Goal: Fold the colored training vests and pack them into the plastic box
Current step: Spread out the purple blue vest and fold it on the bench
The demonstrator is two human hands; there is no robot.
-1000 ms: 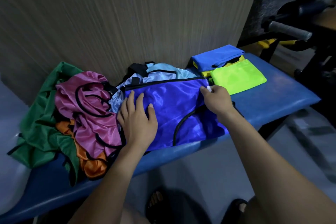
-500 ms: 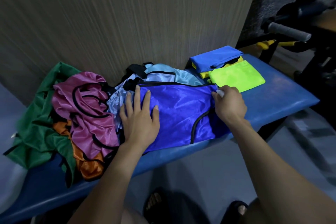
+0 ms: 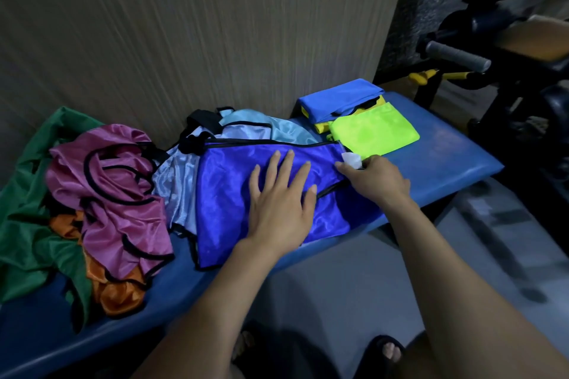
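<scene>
A royal-blue vest [image 3: 224, 194] with black trim lies spread on the blue padded bench [image 3: 440, 163]. My left hand [image 3: 281, 197] presses flat on its middle, fingers straight and spread. My right hand [image 3: 374, 180] grips the vest's right edge beside a white label [image 3: 351, 159]. Left of it sits a loose heap: a pink vest [image 3: 114, 191], an orange vest [image 3: 118, 292], a green vest [image 3: 27, 224], and a light-blue vest [image 3: 246, 128] partly under the royal-blue one. Folded vests lie at the bench's right end: a neon-green one [image 3: 374, 132] in front, a blue one [image 3: 338, 98] behind, yellow between. No plastic box shows.
A ribbed wall panel [image 3: 215, 24] stands directly behind the bench. At the right is dark gym equipment with a grey-gripped handle [image 3: 458, 55]. Grey floor and my sandalled feet [image 3: 388, 351] lie below the bench's front edge.
My left hand slid right across the royal-blue vest from its left part to its middle. My right hand shifted right with the vest's edge, pulling the fabric flatter.
</scene>
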